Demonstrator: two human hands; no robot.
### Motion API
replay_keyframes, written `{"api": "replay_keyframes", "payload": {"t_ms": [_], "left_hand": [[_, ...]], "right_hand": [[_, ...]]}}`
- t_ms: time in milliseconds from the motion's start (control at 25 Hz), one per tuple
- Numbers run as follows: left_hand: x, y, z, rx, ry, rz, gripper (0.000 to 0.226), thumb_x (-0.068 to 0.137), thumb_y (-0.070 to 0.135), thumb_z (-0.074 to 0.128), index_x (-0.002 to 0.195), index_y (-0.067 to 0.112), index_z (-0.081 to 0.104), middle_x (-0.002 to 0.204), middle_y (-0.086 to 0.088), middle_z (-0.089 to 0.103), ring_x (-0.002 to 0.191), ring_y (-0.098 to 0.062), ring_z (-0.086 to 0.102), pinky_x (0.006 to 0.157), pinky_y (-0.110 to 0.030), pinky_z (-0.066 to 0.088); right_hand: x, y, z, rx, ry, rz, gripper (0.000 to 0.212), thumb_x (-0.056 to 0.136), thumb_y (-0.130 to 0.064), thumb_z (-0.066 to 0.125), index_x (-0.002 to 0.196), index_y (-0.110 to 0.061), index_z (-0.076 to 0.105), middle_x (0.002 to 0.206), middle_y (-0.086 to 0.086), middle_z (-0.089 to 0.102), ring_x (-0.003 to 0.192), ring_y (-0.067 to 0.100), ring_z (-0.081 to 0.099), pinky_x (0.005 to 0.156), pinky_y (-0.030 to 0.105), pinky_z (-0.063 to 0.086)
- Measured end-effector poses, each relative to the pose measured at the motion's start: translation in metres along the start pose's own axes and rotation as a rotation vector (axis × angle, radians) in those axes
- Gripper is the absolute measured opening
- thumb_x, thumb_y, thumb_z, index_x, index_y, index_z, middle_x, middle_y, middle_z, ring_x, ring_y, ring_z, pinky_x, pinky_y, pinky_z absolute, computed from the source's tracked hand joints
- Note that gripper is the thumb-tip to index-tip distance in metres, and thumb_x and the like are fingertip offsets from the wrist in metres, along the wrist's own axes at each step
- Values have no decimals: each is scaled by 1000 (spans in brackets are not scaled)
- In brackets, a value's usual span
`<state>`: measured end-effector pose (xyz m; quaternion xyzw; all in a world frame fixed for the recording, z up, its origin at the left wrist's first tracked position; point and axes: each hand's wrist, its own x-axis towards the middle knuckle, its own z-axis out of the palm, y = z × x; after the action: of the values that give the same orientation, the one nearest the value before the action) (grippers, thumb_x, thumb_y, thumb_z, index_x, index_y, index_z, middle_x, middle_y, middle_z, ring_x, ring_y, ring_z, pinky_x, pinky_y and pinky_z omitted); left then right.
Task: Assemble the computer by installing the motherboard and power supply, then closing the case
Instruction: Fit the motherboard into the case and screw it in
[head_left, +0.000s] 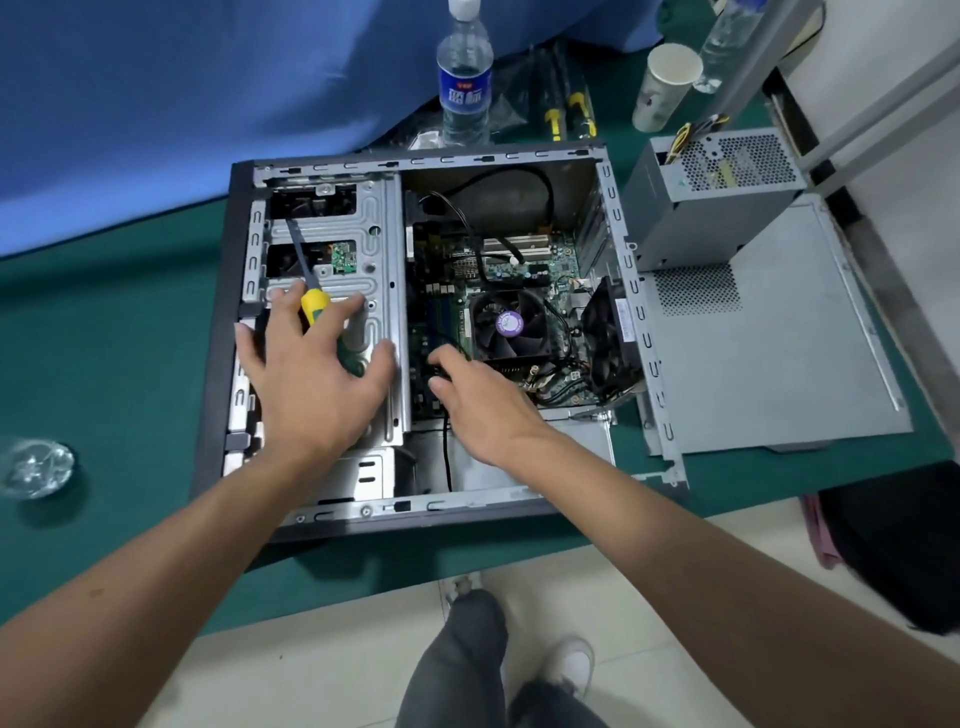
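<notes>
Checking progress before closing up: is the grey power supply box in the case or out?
Out. The grey power supply box sits outside the open case.

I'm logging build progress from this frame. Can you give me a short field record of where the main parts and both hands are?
case: open computer case, lying on its side on the green table
motherboard: motherboard inside the case
power supply: power supply outside, beside the case
side panel: side panel off, lying right of the case
left hand: left hand, fingers spread, over the screwdriver on the drive cage
right hand: right hand, at a black cable by the motherboard; grip unclear
</notes>
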<state>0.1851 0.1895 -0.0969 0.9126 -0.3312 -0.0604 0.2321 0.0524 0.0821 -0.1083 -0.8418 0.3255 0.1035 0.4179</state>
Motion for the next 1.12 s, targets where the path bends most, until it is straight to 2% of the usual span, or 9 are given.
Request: {"api": "replay_keyframes", "payload": {"t_ms": [120, 240, 320, 440, 600, 680, 880, 1000, 1120], "left_hand": [[0, 0, 5, 58, 41, 33, 43, 91, 49, 61, 130, 32, 61, 148, -10, 39, 143, -23, 30, 119, -56, -2], [0, 0, 7, 111, 64, 52, 42, 93, 48, 61, 131, 29, 61, 143, -11, 42, 139, -28, 37, 118, -57, 0], [1, 0, 8, 143, 65, 67, 43, 94, 50, 59, 131, 29, 61, 141, -12, 43, 136, -30, 39, 118, -58, 1], [2, -1, 8, 169, 67, 75, 49, 92, 57, 51, 132, 31, 59, 139, -13, 44, 134, -30, 40, 118, -58, 2], [0, -2, 10, 182, 61, 78, 54, 88, 60, 46, 132, 31, 60, 138, -14, 45, 133, -32, 40, 119, -59, 4], [1, -3, 11, 178, 64, 76, 55, 87, 60, 45, 131, 31, 60, 138, -14, 45, 133, -32, 40, 119, -59, 4], [0, -5, 11, 159, 62, 77, 55, 86, 61, 46, 130, 31, 61, 138, -14, 46, 134, -31, 39, 118, -61, 4], [0, -4, 11, 149, 59, 72, 55, 86, 61, 46, 130, 31, 61, 138, -14, 45, 134, -31, 39, 119, -60, 4], [0, -3, 10, 147, 56, 67, 55, 86, 61, 46, 130, 31, 61, 138, -14, 45, 134, -32, 39, 119, -58, 2]], "right_hand": [[13, 3, 1, 56, -2, 52, 24, 105, -24, 41, 119, -12, 55, 102, 11, 63, 93, 31, 59, 73, 37, 46], [27, -3, 3, -129, 29, -63, 10, 100, -12, 44, 98, -8, 53, 97, 12, 58, 98, 35, 58, 73, 37, 43], [34, -6, 2, -271, 24, -135, 15, 93, -2, 46, 104, -7, 55, 100, 12, 54, 103, 37, 58, 78, 41, 44], [45, -8, 6, -359, 64, -137, 30, 90, 4, 49, 118, -2, 57, 119, 16, 56, 113, 35, 54, 90, 39, 46], [50, -5, 31, -266, -168, -1, 31, 90, 3, 50, 119, -2, 61, 119, 19, 62, 103, 33, 61, 83, 33, 48], [53, -3, 35, -272, -233, -7, 38, 91, -1, 50, 128, -6, 57, 125, 17, 60, 110, 33, 60, 87, 33, 48], [46, -4, 27, -368, -193, -140, 39, 94, 0, 46, 130, -11, 54, 123, 16, 60, 111, 34, 60, 92, 37, 51], [45, -6, 30, -476, -197, -163, 41, 96, -5, 45, 137, -8, 49, 131, 16, 57, 116, 33, 58, 88, 33, 47], [45, -8, 36, -552, -186, -207, 45, 97, -8, 46, 141, -9, 45, 140, 14, 51, 123, 31, 54, 93, 33, 44]]}}
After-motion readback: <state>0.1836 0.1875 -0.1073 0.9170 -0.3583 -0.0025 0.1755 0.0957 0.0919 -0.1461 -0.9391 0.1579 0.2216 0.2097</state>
